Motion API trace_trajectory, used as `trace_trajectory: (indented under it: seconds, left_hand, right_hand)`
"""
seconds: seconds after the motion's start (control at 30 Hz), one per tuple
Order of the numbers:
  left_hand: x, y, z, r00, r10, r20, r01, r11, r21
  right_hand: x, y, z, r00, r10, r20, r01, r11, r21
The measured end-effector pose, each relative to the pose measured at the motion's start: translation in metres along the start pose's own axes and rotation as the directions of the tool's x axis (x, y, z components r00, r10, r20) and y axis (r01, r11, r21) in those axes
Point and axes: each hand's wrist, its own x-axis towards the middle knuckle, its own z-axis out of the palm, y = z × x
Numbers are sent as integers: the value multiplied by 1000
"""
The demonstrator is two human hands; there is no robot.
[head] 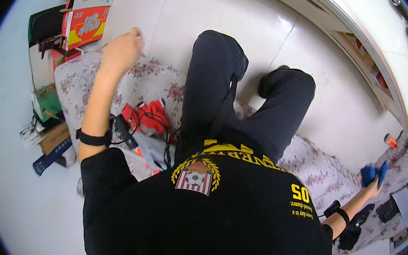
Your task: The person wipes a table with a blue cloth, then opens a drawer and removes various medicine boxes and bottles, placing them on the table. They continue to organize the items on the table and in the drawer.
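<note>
My left hand [122, 52] is raised at the left, over the edge of the floral bedspread [174, 90]. Its fingers look curled but blurred, and whether they hold anything is unclear. Far off to the right, my right hand [372, 190] grips a blue item [382, 175], perhaps cloth. Another blue part [367, 175] shows just beside it. A red cloth item [152, 116] with a black cable over it lies on the bedspread, left of my legs.
A red and white printed carton [87, 27] stands at the upper left. Below it are a green bag [47, 102] and a cardboard box [55, 138]. A white cabinet [388, 69] curves along the upper right. Black cloth [350, 236] lies near my right forearm. A small orange item [390, 141] is at the right.
</note>
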Motion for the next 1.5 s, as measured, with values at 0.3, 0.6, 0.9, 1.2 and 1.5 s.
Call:
trace_trajectory:
  seconds: [0.3,0.6,0.9,1.2,1.5]
  left_hand:
    - [-97,6,128,916,308,-255,-301,951,68]
    - [-109,40,100,629,603,-491,-778,485,-400]
    - [124,143,74,582,626,-519,-586,765,266]
    - [385,238,178,760,604,-240,-649,692,-315]
    - [504,388,251,927,343,151,7,388,-922]
  right_hand:
    - [-340,-50,181,862,-402,309,223,848,481]
    - [-396,-121,135,844,-481,236,208,699,684]
    - [-310,-191,295,865,-190,464,-308,529,791]
    - [-184,-231,466,831,-53,554,-450,520,726]
    - [-157,-269,531,851,-91,517,-335,663,669]
